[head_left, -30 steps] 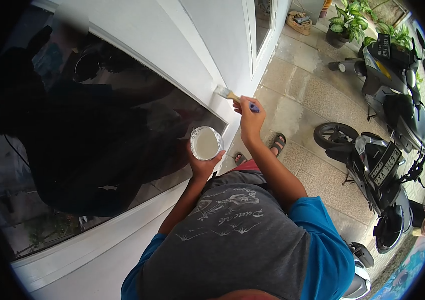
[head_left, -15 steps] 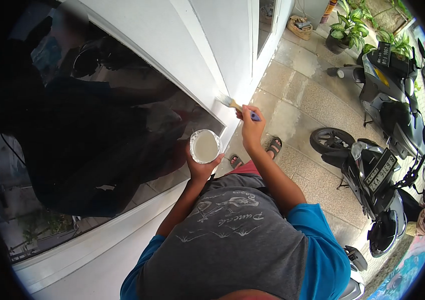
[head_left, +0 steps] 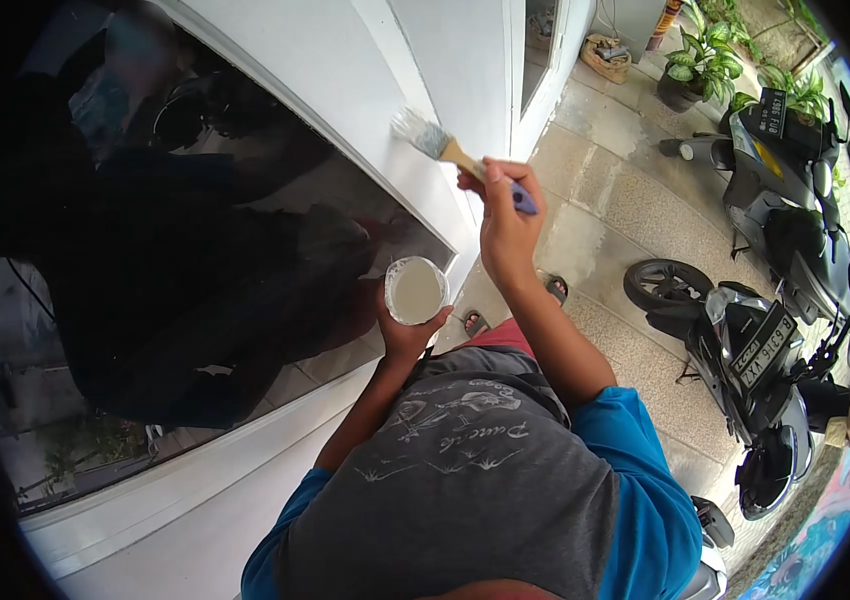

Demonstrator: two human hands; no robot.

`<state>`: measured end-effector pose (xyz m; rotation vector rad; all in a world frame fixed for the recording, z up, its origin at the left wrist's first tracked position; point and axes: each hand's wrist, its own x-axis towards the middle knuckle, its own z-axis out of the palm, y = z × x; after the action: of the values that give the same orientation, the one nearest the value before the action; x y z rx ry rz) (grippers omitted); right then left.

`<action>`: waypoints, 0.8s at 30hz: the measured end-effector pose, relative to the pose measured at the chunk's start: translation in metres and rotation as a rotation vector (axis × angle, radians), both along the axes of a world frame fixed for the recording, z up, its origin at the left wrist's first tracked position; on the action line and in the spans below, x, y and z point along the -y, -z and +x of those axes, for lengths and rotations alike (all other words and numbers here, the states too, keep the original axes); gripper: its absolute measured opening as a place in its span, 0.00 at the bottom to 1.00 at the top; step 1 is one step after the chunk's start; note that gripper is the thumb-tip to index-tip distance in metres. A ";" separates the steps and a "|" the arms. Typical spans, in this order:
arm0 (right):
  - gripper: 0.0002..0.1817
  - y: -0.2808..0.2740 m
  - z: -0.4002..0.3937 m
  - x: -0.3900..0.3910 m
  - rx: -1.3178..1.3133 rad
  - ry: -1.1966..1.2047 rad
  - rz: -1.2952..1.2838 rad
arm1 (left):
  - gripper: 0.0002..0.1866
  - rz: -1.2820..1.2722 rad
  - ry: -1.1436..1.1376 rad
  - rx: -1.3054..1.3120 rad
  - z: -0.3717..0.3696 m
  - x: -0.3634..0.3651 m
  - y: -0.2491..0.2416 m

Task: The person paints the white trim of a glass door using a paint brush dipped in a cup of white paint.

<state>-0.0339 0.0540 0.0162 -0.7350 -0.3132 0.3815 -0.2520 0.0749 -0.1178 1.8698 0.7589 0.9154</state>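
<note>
My right hand [head_left: 508, 215] is closed around the handle of a paintbrush [head_left: 457, 157], whose handle is wooden with a purple end. Its pale, paint-coated bristles point up and left and overlap the white frame [head_left: 377, 120] beside the window. Lower and to the left, my left hand [head_left: 408, 338] grips a cup of paint [head_left: 418, 290] from below and the side. The cup is open at the top, its rim smeared white, with greyish-white paint inside. Dark window glass [head_left: 215, 270] with reflections lies just left of the cup.
Parked motorcycles [head_left: 745, 340] stand along the right on the tiled floor [head_left: 625, 200]. A potted plant [head_left: 700, 70] and a small bag [head_left: 605, 58] sit at the upper right. My sandalled feet [head_left: 475, 322] are below my right forearm.
My right hand has moved the paintbrush up and to the left along the white frame, and the bristles now show more fully. My left hand holds the cup in nearly the same place.
</note>
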 end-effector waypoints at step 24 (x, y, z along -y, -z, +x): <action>0.10 0.083 -0.006 0.010 0.000 0.035 -0.233 | 0.55 0.016 -0.027 0.028 0.007 -0.002 -0.009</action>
<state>-0.0395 0.0440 -0.0667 -0.9672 -0.2573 0.3887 -0.2448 0.0772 -0.1084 1.8608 0.7637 0.9656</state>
